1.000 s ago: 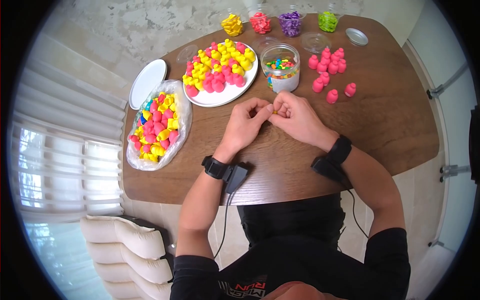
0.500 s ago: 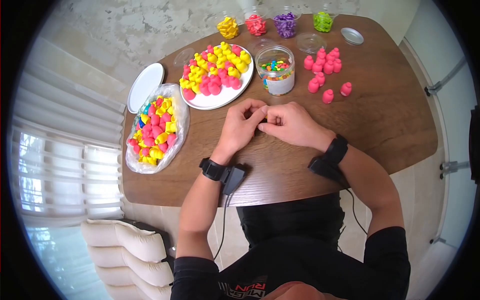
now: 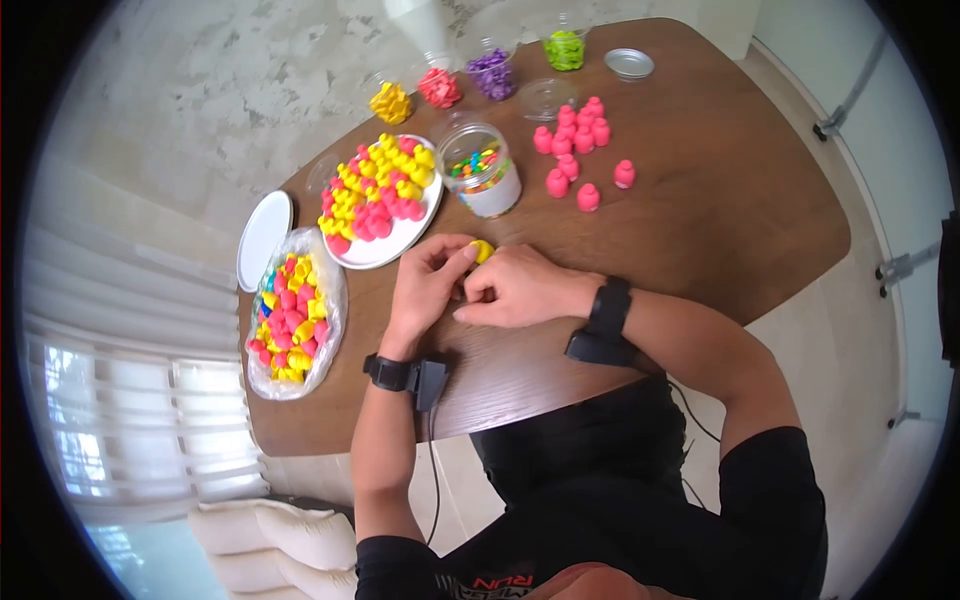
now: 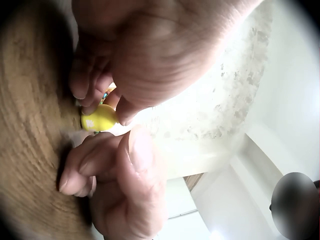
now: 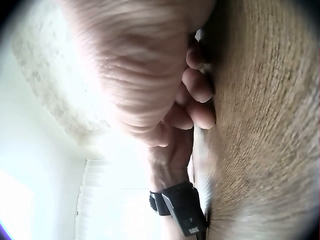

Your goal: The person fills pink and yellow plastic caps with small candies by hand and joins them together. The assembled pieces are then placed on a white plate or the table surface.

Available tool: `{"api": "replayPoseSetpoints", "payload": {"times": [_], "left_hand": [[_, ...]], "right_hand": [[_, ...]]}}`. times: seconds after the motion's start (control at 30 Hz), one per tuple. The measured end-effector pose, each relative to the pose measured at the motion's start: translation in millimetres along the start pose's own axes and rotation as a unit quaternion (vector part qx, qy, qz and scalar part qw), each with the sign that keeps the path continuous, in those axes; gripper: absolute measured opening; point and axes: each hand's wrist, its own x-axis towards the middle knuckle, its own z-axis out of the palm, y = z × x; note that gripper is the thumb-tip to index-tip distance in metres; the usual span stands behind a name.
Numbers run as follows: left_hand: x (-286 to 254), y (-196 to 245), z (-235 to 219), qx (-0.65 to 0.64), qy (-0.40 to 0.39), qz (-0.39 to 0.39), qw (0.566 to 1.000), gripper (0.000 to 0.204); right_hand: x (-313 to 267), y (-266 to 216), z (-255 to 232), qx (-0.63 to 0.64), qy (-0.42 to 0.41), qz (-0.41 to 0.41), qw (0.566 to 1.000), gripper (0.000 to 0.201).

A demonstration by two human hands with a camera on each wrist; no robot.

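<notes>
My left hand (image 3: 428, 285) pinches a small rounded yellow piece (image 3: 483, 250) above the table. In the left wrist view, the yellow piece (image 4: 99, 119) has a pale mark on its side and lies between the fingertips and thumb of the left hand (image 4: 150, 50). Right beside it, my right hand (image 3: 528, 286) has its fingers curled, and no held thing shows in it. The right wrist view has the curled right hand (image 5: 140, 70) low over the wood, hiding the piece, with the left hand (image 5: 170, 155) behind.
A clear jar of colourful candies (image 3: 493, 196) stands beyond the hands. Left are a white plate (image 3: 385, 250) of yellow and pink pieces, a plastic bag (image 3: 332, 335) of more, and a white lid (image 3: 264, 240). Several pink pieces (image 3: 588, 197) stand right; filled cups (image 3: 566, 50) line the back.
The head view has turned, so the table appears rotated and shifted left. The yellow piece now shows plainly between the hands, and the right hand's back faces up more.
</notes>
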Motion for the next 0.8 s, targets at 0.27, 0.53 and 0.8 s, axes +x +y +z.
{"api": "replayPoseSetpoints", "payload": {"times": [0.27, 0.53, 0.8], "left_hand": [[26.4, 22.8, 11.3, 0.042, -0.108, -0.007, 0.993, 0.025], [33.5, 44.4, 21.1, -0.006, -0.192, -0.027, 0.981, 0.028], [28.2, 24.5, -27.1, 0.223, 0.110, 0.099, 0.963, 0.014]], "right_hand": [[-4.2, 2.9, 2.4, 0.014, -0.003, -0.023, 1.000, 0.031], [-3.5, 3.8, 4.7, 0.018, -0.016, -0.026, 0.999, 0.026], [-3.8, 1.4, 0.5, 0.015, 0.002, -0.026, 1.000, 0.028]]}}
